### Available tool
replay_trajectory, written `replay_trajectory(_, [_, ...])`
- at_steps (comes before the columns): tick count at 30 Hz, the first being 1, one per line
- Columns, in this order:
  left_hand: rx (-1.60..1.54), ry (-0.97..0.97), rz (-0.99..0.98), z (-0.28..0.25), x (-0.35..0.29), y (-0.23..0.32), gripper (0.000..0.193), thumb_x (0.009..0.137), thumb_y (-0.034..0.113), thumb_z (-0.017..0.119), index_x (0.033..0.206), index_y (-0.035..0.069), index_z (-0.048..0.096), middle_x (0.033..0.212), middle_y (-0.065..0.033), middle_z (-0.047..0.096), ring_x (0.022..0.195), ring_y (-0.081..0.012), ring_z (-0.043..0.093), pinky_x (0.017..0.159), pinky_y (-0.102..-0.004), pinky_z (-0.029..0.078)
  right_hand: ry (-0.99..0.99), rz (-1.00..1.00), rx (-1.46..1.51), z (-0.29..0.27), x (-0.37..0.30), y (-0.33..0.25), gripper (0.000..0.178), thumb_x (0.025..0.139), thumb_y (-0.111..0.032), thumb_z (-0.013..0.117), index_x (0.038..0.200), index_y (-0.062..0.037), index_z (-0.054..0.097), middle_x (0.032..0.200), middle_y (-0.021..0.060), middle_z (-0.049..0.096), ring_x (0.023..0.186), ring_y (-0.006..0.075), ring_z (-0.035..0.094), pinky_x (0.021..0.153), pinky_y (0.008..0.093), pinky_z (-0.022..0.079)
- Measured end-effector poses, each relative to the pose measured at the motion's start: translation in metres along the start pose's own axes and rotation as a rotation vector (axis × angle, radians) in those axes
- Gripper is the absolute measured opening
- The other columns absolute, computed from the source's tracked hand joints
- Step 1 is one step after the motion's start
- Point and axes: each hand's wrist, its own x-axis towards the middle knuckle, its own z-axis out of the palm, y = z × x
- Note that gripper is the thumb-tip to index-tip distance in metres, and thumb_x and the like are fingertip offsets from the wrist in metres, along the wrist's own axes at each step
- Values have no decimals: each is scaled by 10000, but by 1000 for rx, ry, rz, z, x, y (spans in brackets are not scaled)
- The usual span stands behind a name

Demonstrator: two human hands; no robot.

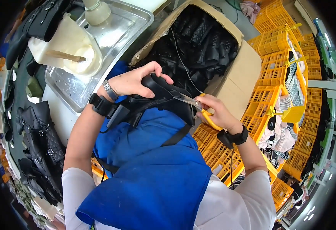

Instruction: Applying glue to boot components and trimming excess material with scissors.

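My left hand (135, 81) is closed on a black leather boot piece (158, 88) above my lap, thumb on one side and fingers curled over its edge. Much of the piece blends into other black material below it, so its full shape cannot be made out. My right hand (219, 113) grips a pair of scissors with yellow handles (211, 119). Their metal blades (187, 100) point left and reach the edge of the black piece. Whether the blades touch a thread there is too small to tell. A blue apron (149, 153) covers my lap.
Ahead stands a cardboard box (239, 74) full of black quilted boot parts. At the left, a metal tray (127, 28) bears a whitish glue container (64, 50) with a brush. Black boots (41, 130) lie farther left. Stacked yellow crates (269, 73) line the right.
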Motion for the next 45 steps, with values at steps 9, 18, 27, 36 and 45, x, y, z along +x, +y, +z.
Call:
replay_trajectory(9, [-2,1,12,-3,1,-4,422,669,-13,617,955,116,334,1238,-129,494,1004,-114,468,830,-234,420,-60,31,-59,-3,-3,-2,406,707,13,695,1086,-38,557,737,48,512,597,133,471,541,237,384])
replay_trajectory(18, [-12,40,-68,-1,-1,5,411,672,-5,619,951,114,342,1237,-128,498,1007,-116,472,840,-234,414,-48,34,62,5,-5,-5,462,749,-19,672,1180,-54,512,919,66,524,774,170,495,687,272,413])
replay_trajectory(27, [-47,33,-28,1,0,2,401,680,0,611,955,110,341,1239,-125,499,1023,-119,469,859,-241,411,-89,37,-30,-1,2,-12,522,724,17,641,1213,-108,509,940,85,515,869,233,500,784,308,419])
replay_trajectory(36, [-29,6,-6,1,0,0,424,668,-38,604,951,113,326,1243,-117,494,999,-100,464,808,-224,429,-108,10,-62,-5,2,-9,531,712,14,651,1210,-109,512,956,94,529,902,242,507,795,305,423])
replay_trajectory(45, [2,6,-43,-1,0,1,427,668,-30,612,952,114,329,1240,-117,496,984,-97,465,809,-222,422,-53,32,21,7,-4,-4,472,732,15,672,1174,-62,526,818,45,493,688,148,464,601,251,385])
